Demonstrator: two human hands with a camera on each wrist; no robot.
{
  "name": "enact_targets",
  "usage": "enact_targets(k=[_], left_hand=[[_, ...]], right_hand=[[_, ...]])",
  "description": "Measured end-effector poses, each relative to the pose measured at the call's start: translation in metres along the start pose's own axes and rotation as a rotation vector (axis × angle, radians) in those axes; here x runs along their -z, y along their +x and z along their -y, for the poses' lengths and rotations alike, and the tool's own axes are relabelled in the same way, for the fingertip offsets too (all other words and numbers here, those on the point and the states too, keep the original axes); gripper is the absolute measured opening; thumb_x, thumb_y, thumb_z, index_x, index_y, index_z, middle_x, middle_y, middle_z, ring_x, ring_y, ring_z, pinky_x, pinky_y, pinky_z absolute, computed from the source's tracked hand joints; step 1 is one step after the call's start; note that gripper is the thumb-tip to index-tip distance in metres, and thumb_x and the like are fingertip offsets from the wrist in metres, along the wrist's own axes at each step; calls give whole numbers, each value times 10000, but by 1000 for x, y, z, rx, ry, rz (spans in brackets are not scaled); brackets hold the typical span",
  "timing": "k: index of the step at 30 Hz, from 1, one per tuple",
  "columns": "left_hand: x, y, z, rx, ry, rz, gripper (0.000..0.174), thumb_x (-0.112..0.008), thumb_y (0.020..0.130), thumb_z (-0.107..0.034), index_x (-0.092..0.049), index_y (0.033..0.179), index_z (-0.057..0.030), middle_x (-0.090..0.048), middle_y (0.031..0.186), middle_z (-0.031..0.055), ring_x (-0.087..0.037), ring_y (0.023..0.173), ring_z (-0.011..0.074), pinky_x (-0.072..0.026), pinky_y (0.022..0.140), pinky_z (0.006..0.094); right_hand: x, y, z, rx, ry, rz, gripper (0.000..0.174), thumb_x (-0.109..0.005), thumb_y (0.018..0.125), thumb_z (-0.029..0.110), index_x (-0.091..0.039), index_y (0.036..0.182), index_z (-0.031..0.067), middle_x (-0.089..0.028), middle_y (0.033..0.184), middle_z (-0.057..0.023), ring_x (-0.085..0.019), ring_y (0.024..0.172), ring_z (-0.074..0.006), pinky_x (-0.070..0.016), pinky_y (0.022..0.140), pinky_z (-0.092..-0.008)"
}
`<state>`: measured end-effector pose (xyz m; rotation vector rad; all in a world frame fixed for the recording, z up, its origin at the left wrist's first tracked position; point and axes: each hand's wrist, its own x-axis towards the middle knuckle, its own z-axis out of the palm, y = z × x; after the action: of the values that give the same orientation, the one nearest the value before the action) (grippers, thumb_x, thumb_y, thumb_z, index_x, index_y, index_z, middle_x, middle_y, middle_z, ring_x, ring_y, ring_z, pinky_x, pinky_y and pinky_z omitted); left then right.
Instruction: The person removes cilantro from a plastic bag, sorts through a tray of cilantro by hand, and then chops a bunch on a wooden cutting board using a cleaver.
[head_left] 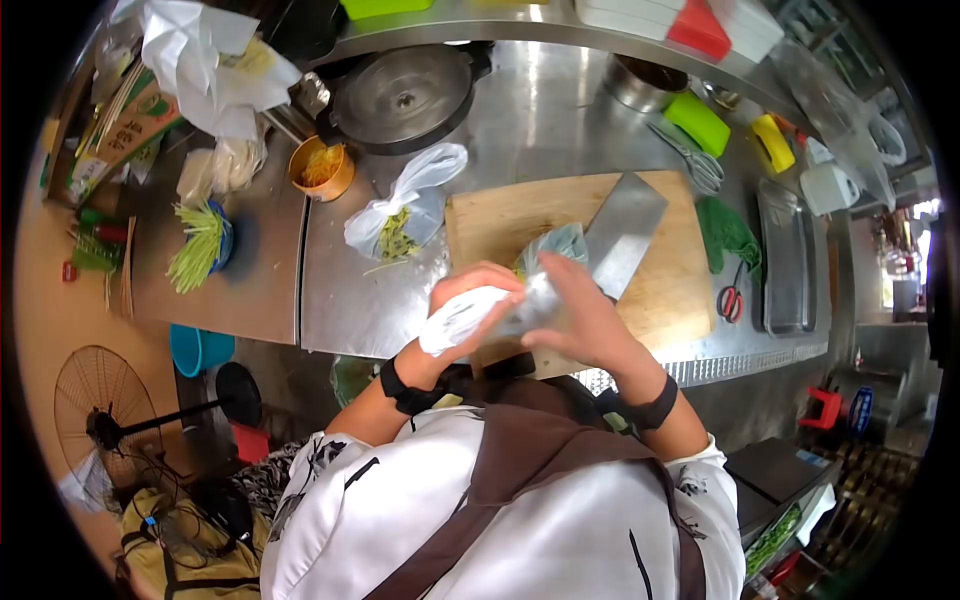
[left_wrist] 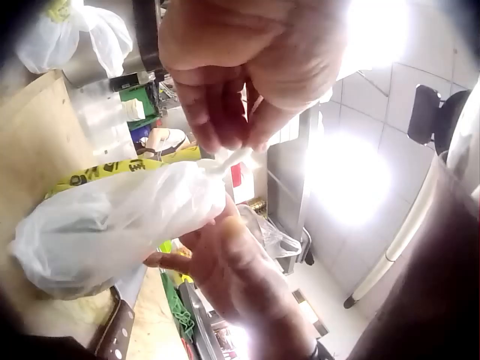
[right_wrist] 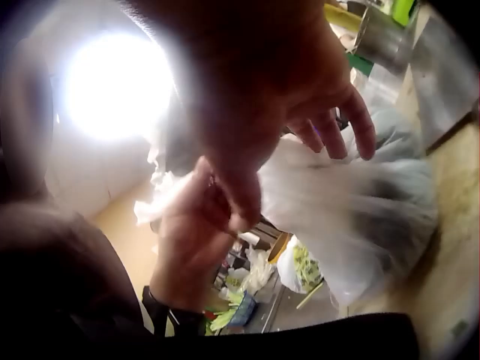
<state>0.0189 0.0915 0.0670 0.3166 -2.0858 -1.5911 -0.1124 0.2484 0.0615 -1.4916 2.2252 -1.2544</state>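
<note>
Over the front of the wooden cutting board (head_left: 480,215), my left hand (head_left: 470,305) pinches the twisted neck of a filled white plastic bag (left_wrist: 112,225). Its loose top spills out beside that hand in the head view. A yellow strip with dark printing (left_wrist: 105,174) runs along the bag. My right hand (head_left: 585,315) is beside the bag, its fingers extended and spread, near the neck. Whatever fills the bag is blurred behind the plastic, with a dark patch showing through. Just beyond the bag, a cleaver (head_left: 628,225) lies flat on the board.
Left of the board sits another plastic bag (head_left: 420,195) with chopped greens. Behind it stand an orange bowl (head_left: 325,190) of shreds and a large lidded pan (head_left: 405,95). Grey scissors (head_left: 690,160), a green net (head_left: 722,235), red-handled scissors (head_left: 731,300) and a metal tray (head_left: 787,260) lie right.
</note>
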Motion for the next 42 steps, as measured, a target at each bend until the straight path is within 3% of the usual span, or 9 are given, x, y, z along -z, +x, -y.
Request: enact_targets(k=[3,7,9,11,13,15,19,29,42], left_hand=[[5,0,7,-114,-57,206,270,-714,771,-45,-647,1032,-28,-652,971,111,-626,882,211,-496,790,308],[23,-11,26,160,-106,20,432,-663,802,-24,-554,1220,-38,-636,1078,73,-592,961,152,-471,880,300],[37,-21,54,264,-14,-140,355,-641,818,-20,-579,1168,-20,-648,1042,71,-593,934,141,-477,861,297],[54,-28,71,312,27,-181,328,-634,821,-21,-586,1145,-13,-654,1022,75,-600,924,146,-479,852,294],[63,-35,81,364,67,-216,302,-628,823,-21,-593,1123,-6,-660,1002,79,-606,913,151,-481,842,291],[67,-37,88,383,113,-217,294,-620,829,-28,-588,1120,2,-667,985,95,-618,909,163,-485,826,288],[58,-36,104,428,380,-9,383,-644,822,-125,-555,1166,17,-632,1045,172,-622,921,273,-490,819,348],[9,-19,124,243,694,146,586,-696,751,-162,-460,1230,80,-498,1161,278,-501,1056,418,-439,881,431],[2,-4,137,281,845,325,622,-718,694,-126,-473,1212,115,-513,1107,288,-457,1096,412,-384,940,450]], right_hand=[[-13,8,-24,-92,-79,237,423,-661,749,119,-567,1156,50,-618,1027,-172,-605,926,-353,-499,778,-372],[-4,53,-38,-342,93,-181,334,-635,761,60,-595,1092,33,-647,956,-174,-633,837,-324,-506,738,-368],[-7,76,-79,-224,239,-299,295,-662,775,100,-614,1052,12,-657,946,-168,-643,824,-251,-504,730,-338],[8,113,-76,137,-463,-295,370,-703,788,192,-604,1073,-21,-651,984,-152,-627,870,-208,-497,733,-311],[32,154,-18,-628,49,9,510,-715,803,259,-541,1178,-40,-608,1091,-152,-602,945,-222,-496,755,-312],[14,155,-32,-462,149,-133,554,-715,806,263,-503,1224,-32,-590,1123,-153,-592,969,-224,-494,756,-313],[9,121,-62,-220,79,-320,631,-703,821,261,-421,1310,-21,-544,1208,-176,-580,1014,-229,-489,782,-331],[23,-99,-168,-685,-832,-450,601,-664,822,254,-432,1303,-20,-447,1317,-244,-414,1218,-398,-343,1002,-471],[24,-165,-186,-899,-752,-471,660,-540,871,373,-355,1363,-27,-316,1438,-224,-259,1354,-369,-170,1110,-505]])
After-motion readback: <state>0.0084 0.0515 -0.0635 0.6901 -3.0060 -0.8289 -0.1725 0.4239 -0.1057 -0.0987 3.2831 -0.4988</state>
